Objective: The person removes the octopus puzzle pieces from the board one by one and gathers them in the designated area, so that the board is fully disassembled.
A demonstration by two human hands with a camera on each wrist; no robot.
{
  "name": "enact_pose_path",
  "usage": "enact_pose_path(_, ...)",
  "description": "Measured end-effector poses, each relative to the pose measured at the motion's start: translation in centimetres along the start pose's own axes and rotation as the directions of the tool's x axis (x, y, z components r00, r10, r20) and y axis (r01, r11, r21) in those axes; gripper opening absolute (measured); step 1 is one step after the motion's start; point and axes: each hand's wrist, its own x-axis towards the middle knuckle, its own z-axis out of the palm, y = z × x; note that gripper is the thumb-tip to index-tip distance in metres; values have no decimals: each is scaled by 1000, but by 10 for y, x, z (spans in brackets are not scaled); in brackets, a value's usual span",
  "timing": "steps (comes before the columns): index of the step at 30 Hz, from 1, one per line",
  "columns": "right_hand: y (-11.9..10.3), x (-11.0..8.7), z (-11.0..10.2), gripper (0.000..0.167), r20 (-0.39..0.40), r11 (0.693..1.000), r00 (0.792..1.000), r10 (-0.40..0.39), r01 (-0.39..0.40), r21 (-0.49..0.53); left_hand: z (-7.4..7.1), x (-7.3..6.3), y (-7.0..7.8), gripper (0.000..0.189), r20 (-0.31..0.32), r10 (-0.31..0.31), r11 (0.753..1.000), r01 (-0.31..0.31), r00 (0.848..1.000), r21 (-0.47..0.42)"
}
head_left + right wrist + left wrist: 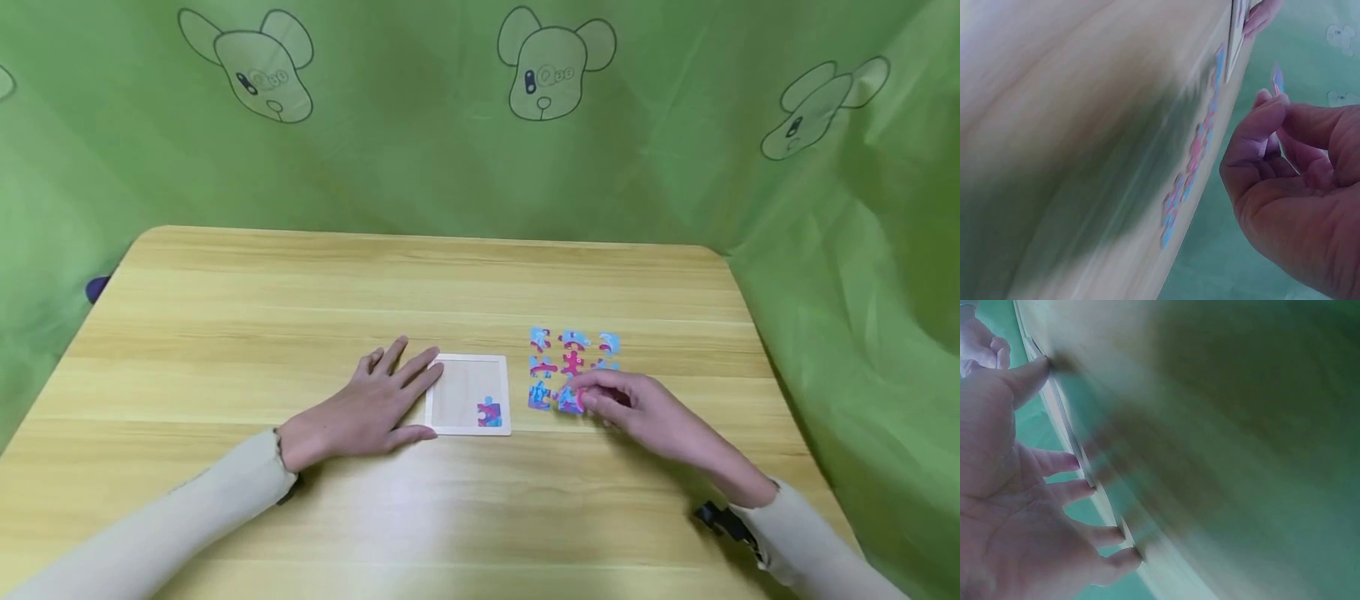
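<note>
My left hand [367, 408] lies spread on the table, its fingertips and thumb touching the left side of a square wooden puzzle tray [505, 392]. Inside that tray, one jigsaw piece [490, 413] in purple, pink and blue sits at the lower right corner. To the tray's right, my right hand [637, 408] pinches a jigsaw piece [1278, 78] between thumb and fingers. The right wrist view has this piece raised off the table. Below and beyond the hand, several loose pink and blue pieces [572, 362] lie in rows, some partly hidden by the fingers.
The wood-grained table [337, 283] has rounded far corners. Green fabric [420, 167] with printed animal heads hangs behind it and along its sides. A dark blue object [97, 288] shows past the table's left edge.
</note>
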Motion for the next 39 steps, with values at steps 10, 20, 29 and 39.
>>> enact_pose_path(10, 17, 9, -6, 18, 25, 999, 999, 40, -40, -2, -1, 0, 0, 87, -4, 8, 1000, -7, 1000, 10)
enact_pose_path(20, 17, 15, -3, 9, -22, 995, 998, 54, -56, -79, -2, 1, 0, 88, 4, 2, 1000, -2, 1000, 7)
enact_pose_path(29, 12, 8, 4, 5, -117, 952, 992, -47, 9, -305, -1, 1, 0, 88, 5, 7, 1000, -7, 1000, 23)
enact_pose_path(39, -5, 11, 21, 17, -140, 963, 983, -115, 76, -259, 0, 1, 0, 88, -1, 5, 1000, -5, 1000, 18)
